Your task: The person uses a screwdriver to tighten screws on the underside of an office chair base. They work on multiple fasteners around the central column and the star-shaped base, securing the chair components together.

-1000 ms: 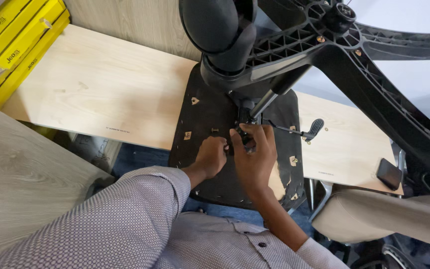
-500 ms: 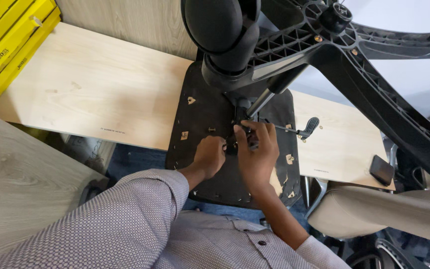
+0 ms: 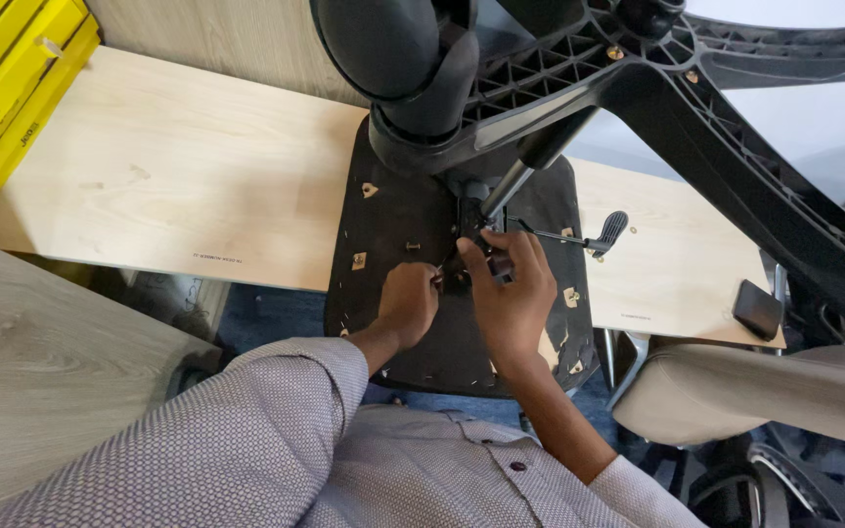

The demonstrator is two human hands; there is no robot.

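An office chair lies upside down on a pale wooden board (image 3: 178, 186). Its black seat underside (image 3: 398, 220) faces me, with the gas-lift column (image 3: 503, 188) and the black star base (image 3: 696, 117) rising toward the camera. My left hand (image 3: 408, 303) is closed, fingertips pinched on a small part at the mechanism plate (image 3: 466, 220). My right hand (image 3: 509, 293) grips a small dark tool or part against the same mechanism; what it is stays hidden by the fingers. A black adjustment lever (image 3: 606, 233) sticks out to the right.
Yellow boxes (image 3: 2, 88) are stacked at the upper left. A grey wood-grain surface (image 3: 41, 362) sits at lower left. A small black object (image 3: 758, 309) lies at the board's right end, beside a beige chair seat (image 3: 765, 401). A big black caster or armrest (image 3: 393, 49) hangs overhead.
The view has shifted slightly, so everything sits a bit lower-left. Both hands stay at the mechanism; my right hand's fingers have moved a little around the dark part.
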